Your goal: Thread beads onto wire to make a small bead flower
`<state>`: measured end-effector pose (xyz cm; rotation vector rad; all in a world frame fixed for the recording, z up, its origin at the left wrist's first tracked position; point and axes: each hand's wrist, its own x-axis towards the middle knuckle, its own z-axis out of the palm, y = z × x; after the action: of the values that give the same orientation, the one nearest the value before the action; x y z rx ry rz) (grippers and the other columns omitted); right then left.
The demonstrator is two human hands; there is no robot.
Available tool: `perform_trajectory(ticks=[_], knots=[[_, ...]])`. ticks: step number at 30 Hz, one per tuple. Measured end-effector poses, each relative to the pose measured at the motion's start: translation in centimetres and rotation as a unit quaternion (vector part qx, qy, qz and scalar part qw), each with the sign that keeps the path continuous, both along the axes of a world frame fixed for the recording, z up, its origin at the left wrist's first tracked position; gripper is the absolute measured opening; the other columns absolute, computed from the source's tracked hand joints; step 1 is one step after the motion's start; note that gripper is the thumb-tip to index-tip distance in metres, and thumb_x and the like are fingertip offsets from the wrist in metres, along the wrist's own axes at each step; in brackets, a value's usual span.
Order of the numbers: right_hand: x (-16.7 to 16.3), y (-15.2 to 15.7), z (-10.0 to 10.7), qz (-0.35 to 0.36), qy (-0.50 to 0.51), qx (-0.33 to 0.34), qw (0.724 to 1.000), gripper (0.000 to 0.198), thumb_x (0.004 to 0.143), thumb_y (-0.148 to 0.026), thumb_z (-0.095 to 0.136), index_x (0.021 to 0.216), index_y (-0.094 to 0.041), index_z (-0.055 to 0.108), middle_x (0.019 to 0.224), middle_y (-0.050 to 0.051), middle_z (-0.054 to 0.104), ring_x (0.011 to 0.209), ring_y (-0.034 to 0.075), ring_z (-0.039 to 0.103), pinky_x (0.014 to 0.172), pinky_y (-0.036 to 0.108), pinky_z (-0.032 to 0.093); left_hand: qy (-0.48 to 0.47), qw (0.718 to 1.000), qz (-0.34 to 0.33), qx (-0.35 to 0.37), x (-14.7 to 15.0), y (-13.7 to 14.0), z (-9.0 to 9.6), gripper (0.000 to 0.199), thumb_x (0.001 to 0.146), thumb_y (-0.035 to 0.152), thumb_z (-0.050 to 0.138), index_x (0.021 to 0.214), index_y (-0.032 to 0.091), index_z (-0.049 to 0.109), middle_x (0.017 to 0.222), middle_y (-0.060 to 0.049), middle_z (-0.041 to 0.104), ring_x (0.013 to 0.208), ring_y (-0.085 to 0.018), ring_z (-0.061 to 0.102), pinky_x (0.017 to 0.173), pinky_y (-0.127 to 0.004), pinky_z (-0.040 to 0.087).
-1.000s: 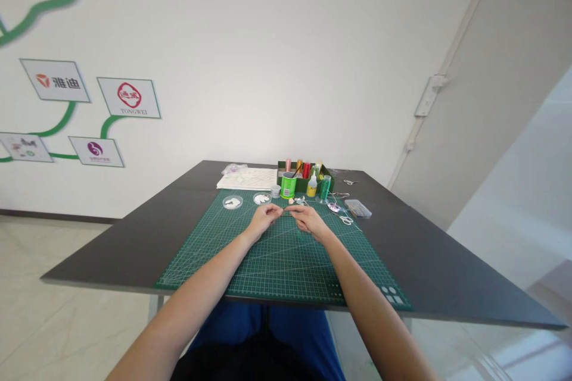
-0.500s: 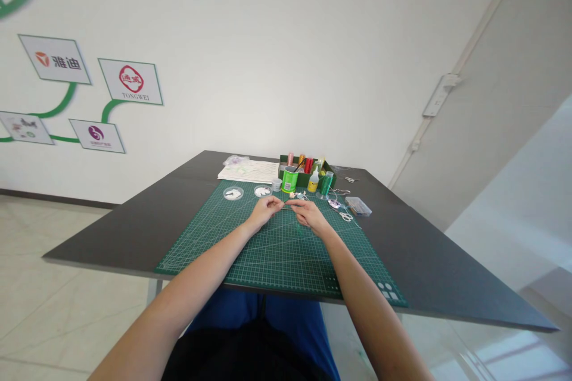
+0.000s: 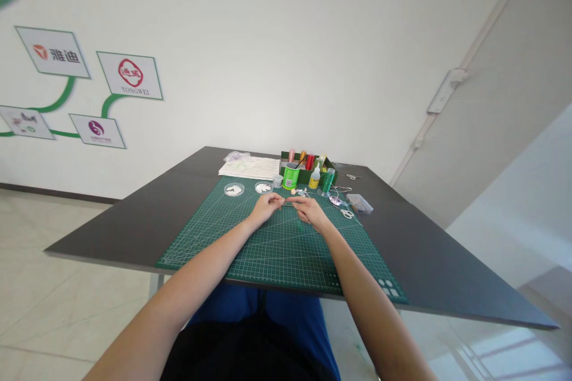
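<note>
Over the upper middle of the green cutting mat (image 3: 268, 250), my two hands meet almost fingertip to fingertip. My left hand (image 3: 267, 207) is closed in a pinch. My right hand (image 3: 310, 213) points its index finger towards the left fingertips, with the other fingers curled under. Something thin and small lies between the fingertips, too fine to name. A faint green strand (image 3: 300, 225) shows just below my right hand. Behind the hands are small pale flower-like pieces (image 3: 300, 193). Two clear dishes, one the left dish (image 3: 234, 190), hold white and dark bits.
Beyond the hands stand a bright green can (image 3: 291, 176), a glue bottle (image 3: 315, 177), a green thread spool (image 3: 328, 180) and a dark green box (image 3: 304, 177) of coloured spools. Scissors (image 3: 347, 213) and a clear plastic case (image 3: 359, 203) lie right. White sheets (image 3: 248, 168) lie back left.
The view has tipped slightly, so the wall signs sit higher in the picture. Both hands keep nearly the same place and pose, with only tiny finger movement.
</note>
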<state>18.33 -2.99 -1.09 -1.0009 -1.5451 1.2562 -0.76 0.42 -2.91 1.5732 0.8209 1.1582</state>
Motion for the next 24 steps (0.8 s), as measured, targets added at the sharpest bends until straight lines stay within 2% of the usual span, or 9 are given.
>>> perform_trajectory(ticks=[6, 13, 24], knots=[[-0.05, -0.20, 0.27, 0.011, -0.005, 0.010, 1.000, 0.053, 0.081, -0.041, 0.063, 0.119, -0.004, 0.070, 0.035, -0.012, 0.031, 0.032, 0.006, 0.020, 0.037, 0.022, 0.014, -0.003, 1.000, -0.019, -0.003, -0.16, 0.22, -0.02, 0.052, 0.080, 0.065, 0.063, 0.079, 0.013, 0.069, 0.059, 0.002, 0.053, 0.049, -0.009, 0.036, 0.050, -0.025, 0.026], [-0.16, -0.30, 0.31, 0.008, 0.003, 0.010, 1.000, 0.050, 0.081, -0.038, 0.063, 0.117, -0.005, 0.071, 0.034, -0.012, 0.031, 0.032, 0.006, 0.020, 0.037, 0.022, 0.014, 0.016, 1.000, 0.001, 0.011, -0.22, 0.33, -0.09, 0.056, 0.076, 0.069, 0.063, 0.079, 0.013, 0.070, 0.060, 0.002, 0.050, 0.051, -0.010, 0.037, 0.051, -0.025, 0.027], [-0.19, -0.54, 0.63, 0.006, -0.005, 0.016, 1.000, 0.052, 0.082, -0.040, 0.063, 0.119, -0.006, 0.072, 0.036, -0.012, 0.031, 0.033, 0.006, 0.021, 0.038, 0.021, 0.016, -0.012, 1.000, 0.003, 0.003, -0.29, 0.07, 0.23, 0.041, 0.077, 0.055, 0.071, 0.078, 0.014, 0.069, 0.059, 0.002, 0.051, 0.051, -0.009, 0.039, 0.051, -0.024, 0.029]])
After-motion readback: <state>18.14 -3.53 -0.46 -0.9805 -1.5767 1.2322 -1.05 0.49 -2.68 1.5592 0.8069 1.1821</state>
